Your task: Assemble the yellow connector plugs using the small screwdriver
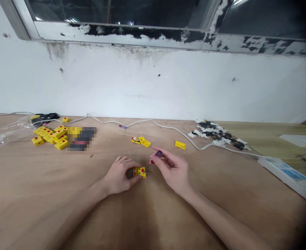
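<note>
Between the thumb and fingers of my left hand [121, 174] is a small yellow plastic piece [139, 172] with a red spot on top, held on the wooden table. My right hand [173, 169] grips a small screwdriver [158, 155] with a purple and red handle. Its thin shaft slants down to the left, and the tip reaches the yellow piece near the red spot. Whether the tip sits in a screw is too small to tell. Just beyond my hands lie an opened yellow piece [144, 141] and a yellow cover [180, 144].
A heap of yellow pieces [50, 134] lies at the left, near clear plastic wrap [10, 133]. A white cable [166, 125] runs along the wall, with a small purple and red item [122, 126] beside it. Peeled paint flakes [218, 133] and a white tray [280, 172] are at the right.
</note>
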`<action>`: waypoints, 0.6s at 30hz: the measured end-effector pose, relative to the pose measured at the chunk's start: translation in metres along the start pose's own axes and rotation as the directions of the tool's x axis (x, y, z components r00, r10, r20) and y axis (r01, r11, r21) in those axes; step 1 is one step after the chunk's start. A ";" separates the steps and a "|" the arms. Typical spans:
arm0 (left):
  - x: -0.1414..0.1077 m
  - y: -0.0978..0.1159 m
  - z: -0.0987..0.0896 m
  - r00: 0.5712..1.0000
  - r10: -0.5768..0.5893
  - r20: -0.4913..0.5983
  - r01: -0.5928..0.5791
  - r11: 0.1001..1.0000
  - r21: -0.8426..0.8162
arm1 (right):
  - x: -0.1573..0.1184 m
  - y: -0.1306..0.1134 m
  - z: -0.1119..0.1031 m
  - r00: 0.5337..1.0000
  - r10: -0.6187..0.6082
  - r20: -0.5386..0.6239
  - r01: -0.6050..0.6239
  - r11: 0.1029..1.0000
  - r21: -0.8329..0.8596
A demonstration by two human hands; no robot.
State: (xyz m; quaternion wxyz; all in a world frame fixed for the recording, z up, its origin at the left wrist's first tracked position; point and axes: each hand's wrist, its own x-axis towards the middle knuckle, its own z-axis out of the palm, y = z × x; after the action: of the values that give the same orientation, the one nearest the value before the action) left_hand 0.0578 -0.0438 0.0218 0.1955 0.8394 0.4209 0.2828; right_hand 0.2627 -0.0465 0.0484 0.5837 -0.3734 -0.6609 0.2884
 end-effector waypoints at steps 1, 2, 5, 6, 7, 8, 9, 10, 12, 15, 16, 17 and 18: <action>0.000 0.000 0.000 1.000 0.001 -0.002 -0.001 1.000 0.000 | 0.000 0.000 0.000 1.000 0.002 0.007 -0.002 1.000 0.002; 0.000 0.000 0.000 1.000 0.001 -0.004 -0.001 1.000 0.000 | -0.001 0.000 0.000 1.000 0.000 0.014 0.000 1.000 0.006; -0.001 0.000 0.000 1.000 0.002 -0.005 -0.002 1.000 -0.001 | -0.001 0.001 0.000 1.000 -0.009 0.026 0.009 1.000 0.005; -0.001 0.000 0.001 1.000 0.001 -0.005 -0.001 1.000 -0.002 | -0.001 0.002 0.000 1.000 -0.012 0.028 0.012 1.000 -0.002; -0.001 0.000 0.001 1.000 0.002 -0.005 -0.002 1.000 -0.002 | -0.001 0.002 0.000 0.999 -0.015 0.029 0.015 1.000 -0.010; -0.001 -0.001 0.001 1.000 0.002 -0.006 -0.002 1.000 -0.002 | -0.001 0.002 0.000 0.999 -0.016 0.030 0.017 1.000 -0.016; -0.001 0.000 0.001 1.000 0.000 -0.005 0.000 1.000 -0.002 | -0.001 0.002 0.000 0.999 -0.018 0.030 0.018 1.000 -0.019; -0.001 0.000 0.001 1.000 -0.001 -0.004 0.001 1.000 -0.001 | 0.000 0.001 0.000 0.999 -0.019 0.028 0.019 1.000 -0.020; 0.000 0.000 0.001 1.000 -0.005 -0.002 0.005 1.000 0.001 | 0.000 0.001 0.000 0.999 -0.019 0.028 0.020 0.999 -0.025; 0.000 0.001 0.000 1.000 -0.006 0.002 0.006 1.000 -0.005 | 0.001 -0.001 0.000 0.999 -0.019 0.029 0.020 0.999 -0.037; 0.000 0.001 0.000 1.000 -0.005 0.002 0.005 1.000 -0.007 | 0.001 -0.001 0.000 0.999 -0.023 0.030 0.025 0.999 -0.040; 0.000 0.001 0.000 1.000 -0.004 0.003 0.004 1.000 -0.007 | 0.001 -0.001 0.000 0.999 -0.029 0.030 0.030 0.999 -0.042; -0.001 0.001 0.000 1.000 -0.004 0.002 0.004 1.000 -0.005 | 0.001 -0.001 0.000 0.999 -0.034 0.030 0.036 0.998 -0.044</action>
State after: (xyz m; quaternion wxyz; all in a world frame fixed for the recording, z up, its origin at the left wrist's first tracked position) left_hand 0.0577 -0.0448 0.0222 0.1987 0.8385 0.4214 0.2826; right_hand 0.2628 -0.0466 0.0496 0.5704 -0.3704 -0.6821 0.2688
